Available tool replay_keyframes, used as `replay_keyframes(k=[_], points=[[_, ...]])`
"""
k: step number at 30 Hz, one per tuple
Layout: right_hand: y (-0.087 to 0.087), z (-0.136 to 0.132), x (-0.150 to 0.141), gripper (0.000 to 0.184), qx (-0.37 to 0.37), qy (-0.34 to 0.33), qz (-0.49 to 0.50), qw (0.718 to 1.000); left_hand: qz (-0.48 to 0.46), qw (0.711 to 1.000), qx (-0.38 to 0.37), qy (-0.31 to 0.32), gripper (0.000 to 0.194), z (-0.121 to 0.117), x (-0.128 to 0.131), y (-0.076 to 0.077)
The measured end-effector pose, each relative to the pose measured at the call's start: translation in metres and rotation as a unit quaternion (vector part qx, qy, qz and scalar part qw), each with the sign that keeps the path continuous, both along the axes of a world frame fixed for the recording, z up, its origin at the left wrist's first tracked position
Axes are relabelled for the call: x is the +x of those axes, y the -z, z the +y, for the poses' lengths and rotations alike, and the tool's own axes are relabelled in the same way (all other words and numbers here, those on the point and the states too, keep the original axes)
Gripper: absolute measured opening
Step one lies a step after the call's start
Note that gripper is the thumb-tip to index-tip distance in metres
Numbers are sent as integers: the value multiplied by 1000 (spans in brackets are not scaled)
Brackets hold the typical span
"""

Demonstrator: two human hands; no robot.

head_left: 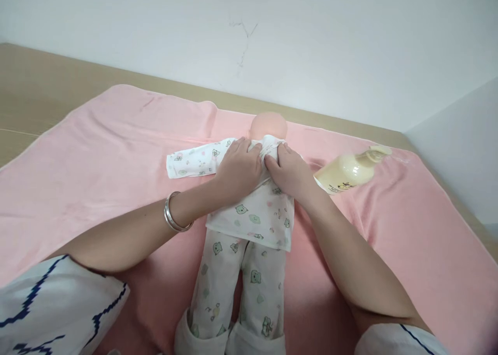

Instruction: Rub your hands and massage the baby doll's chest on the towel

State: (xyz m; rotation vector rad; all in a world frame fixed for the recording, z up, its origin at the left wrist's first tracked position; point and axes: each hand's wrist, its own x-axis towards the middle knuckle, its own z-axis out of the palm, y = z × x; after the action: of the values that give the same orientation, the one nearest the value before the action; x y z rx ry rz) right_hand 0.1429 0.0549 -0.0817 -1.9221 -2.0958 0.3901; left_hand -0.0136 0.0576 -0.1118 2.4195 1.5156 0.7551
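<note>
A doll lies on its back, its smooth pinkish head (268, 125) showing above the collar. It wears a white long-sleeved baby shirt (249, 215) with green bear prints and matching trousers (257, 287) with turned-up cuffs. On the upper chest, my left hand (240, 168) grips the shirt near the collar, fingers bent over the cloth. My right hand (290, 171) pinches the shirt's other side between thumb and fingers, close beside the left. Cloth bunches up between both hands. One sleeve (194, 160) stretches out to the left; the other is mostly hidden behind my right hand and forearm.
A pink blanket (116, 137) with creases covers much of the wooden surface (35, 80). A pale yellow pump bottle (346, 171) lies on its side to the right of the doll. Behind stands a white wall (155, 28) with a crack-like mark.
</note>
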Motion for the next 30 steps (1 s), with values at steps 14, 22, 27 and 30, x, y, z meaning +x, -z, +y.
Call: replay_keyframes(k=[14,22,27,30], points=[[-8,-38,-17,47,81,-60,-106,989,14,996,-90,11,26,48,-14,2],[7,7,0,51,33,2,-9,999,10,999,-19,26,48,-4,0,-9],[3,-6,-7,50,46,-22,-67,996,17,1000,-19,16,35,20,-8,0],[-4,-24,-17,49,57,-38,-117,991,37,999,-27,23,32,38,-13,7]])
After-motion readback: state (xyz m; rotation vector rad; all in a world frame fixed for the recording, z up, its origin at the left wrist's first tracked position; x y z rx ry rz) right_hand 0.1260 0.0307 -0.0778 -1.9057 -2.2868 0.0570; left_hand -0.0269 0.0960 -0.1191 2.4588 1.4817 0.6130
